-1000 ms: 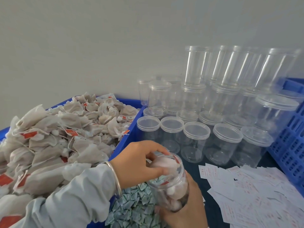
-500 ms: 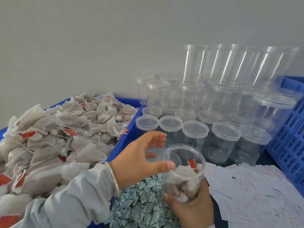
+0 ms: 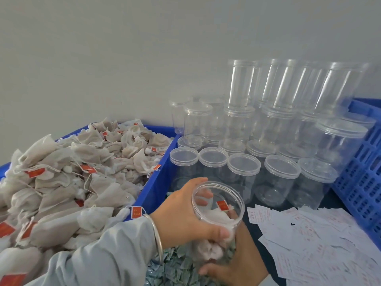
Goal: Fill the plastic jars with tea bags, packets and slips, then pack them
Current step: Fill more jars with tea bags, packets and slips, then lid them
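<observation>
An open clear plastic jar (image 3: 221,205) with several tea bags and a red tag inside stands upright low in the middle of the head view. My left hand (image 3: 185,217) wraps round its left side, thumb on the near wall and fingers behind it. My right hand (image 3: 237,263) grips the jar's lower part from below. A heap of beige tea bags (image 3: 68,182) with red tags fills the blue bin on the left. Small green packets (image 3: 181,269) lie under the jar. White printed slips (image 3: 313,242) are spread at the lower right.
Several lidded clear jars (image 3: 243,174) stand in rows behind the held jar, with taller stacks (image 3: 288,100) against the grey wall. A blue perforated crate (image 3: 362,174) stands at the right. The blue bin's wall (image 3: 158,176) runs between the tea bags and the jars.
The jar went from tilted to upright. My left hand came out of its mouth and closed round its side. My right hand stayed under the jar.
</observation>
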